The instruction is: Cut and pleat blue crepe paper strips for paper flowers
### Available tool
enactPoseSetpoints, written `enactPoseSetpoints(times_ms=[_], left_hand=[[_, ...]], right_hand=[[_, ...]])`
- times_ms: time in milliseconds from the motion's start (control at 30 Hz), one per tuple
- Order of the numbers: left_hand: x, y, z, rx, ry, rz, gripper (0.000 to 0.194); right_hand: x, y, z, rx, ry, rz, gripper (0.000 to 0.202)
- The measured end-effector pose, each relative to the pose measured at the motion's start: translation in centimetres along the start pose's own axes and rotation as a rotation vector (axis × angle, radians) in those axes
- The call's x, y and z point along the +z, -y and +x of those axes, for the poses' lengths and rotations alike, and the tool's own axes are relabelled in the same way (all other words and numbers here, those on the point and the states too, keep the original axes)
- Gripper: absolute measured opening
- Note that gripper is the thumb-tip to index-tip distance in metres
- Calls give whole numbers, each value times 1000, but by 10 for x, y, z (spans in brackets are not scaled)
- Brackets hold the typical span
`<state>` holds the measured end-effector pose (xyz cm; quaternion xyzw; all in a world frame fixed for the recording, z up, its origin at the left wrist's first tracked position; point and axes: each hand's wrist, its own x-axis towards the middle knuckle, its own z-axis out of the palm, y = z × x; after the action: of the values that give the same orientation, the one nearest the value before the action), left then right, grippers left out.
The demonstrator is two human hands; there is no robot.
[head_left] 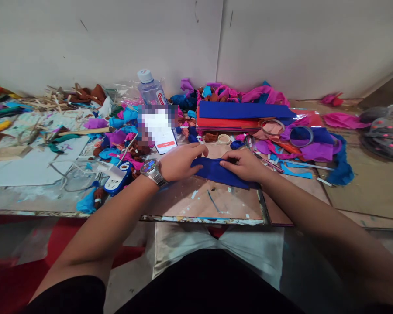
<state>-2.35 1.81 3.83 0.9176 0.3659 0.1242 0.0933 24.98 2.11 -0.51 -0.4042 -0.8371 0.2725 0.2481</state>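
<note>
A dark blue strip (pixel 224 172), which looks like crepe paper or thin cloth, stretches between my hands just above the worktable (pixel 170 201). My left hand (pixel 181 162), with a metal watch on its wrist, has its thumb and fingers closed on the strip's left end. Farther right, my right hand (pixel 244 164) pinches the strip's upper edge between thumb and fingers. Behind them lies a stack of blue and red sheets (pixel 245 110). A small cream-coloured ring (pixel 224 139) sits between the stack and my hands.
A lit phone (pixel 165 144) leans near a plastic bottle (pixel 153 92). At left are a power strip (pixel 118 178) with cables and a white board (pixel 36 165). Tape rolls (pixel 301 136) and coloured scraps (pixel 342 168) lie at right. A pale wall (pixel 118 43) stands behind.
</note>
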Motion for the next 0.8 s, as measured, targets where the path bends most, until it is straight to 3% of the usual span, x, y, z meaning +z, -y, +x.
enactPoseSetpoints(times_ms=[100,333,500,800], left_hand=[[-2,0,1,22,5,68,18],[-6,-1,0,53,-91,147,28],[4,-2,2,126,-56,180,22],[8,-4,3,111,-86,103,18]], right_hand=[[-2,-1,1,18,-5,24,27],[-4,-7,2,70,-14,87,28],[-2,2,0,-1,40,85,28],[0,5,-1,-66,57,28,24]])
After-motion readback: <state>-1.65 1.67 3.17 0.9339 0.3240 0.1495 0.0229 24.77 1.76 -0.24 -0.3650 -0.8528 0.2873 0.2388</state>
